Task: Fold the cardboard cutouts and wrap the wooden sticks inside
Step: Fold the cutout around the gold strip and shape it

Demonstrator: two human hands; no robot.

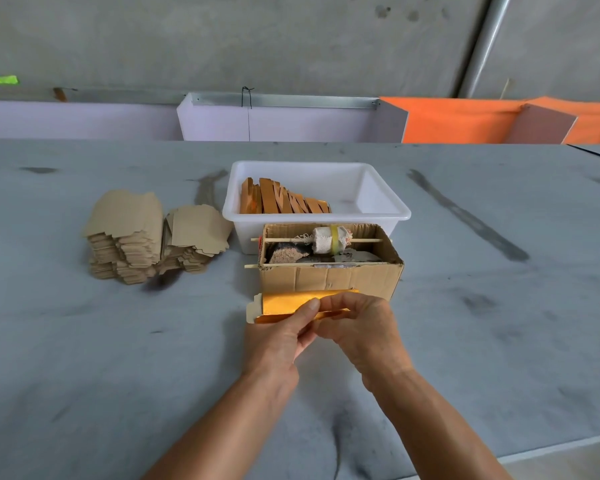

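Gold-faced cardboard cutout (291, 304), partly folded, sat at frame centre; left hand (278, 336) pinched it by thumb, right hand (359, 325) curled over it, before the cardboard box (329, 277).

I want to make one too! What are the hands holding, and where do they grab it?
Both hands hold a gold cardboard cutout, folded long. The left hand pinches its middle; the right hand grips its right end.
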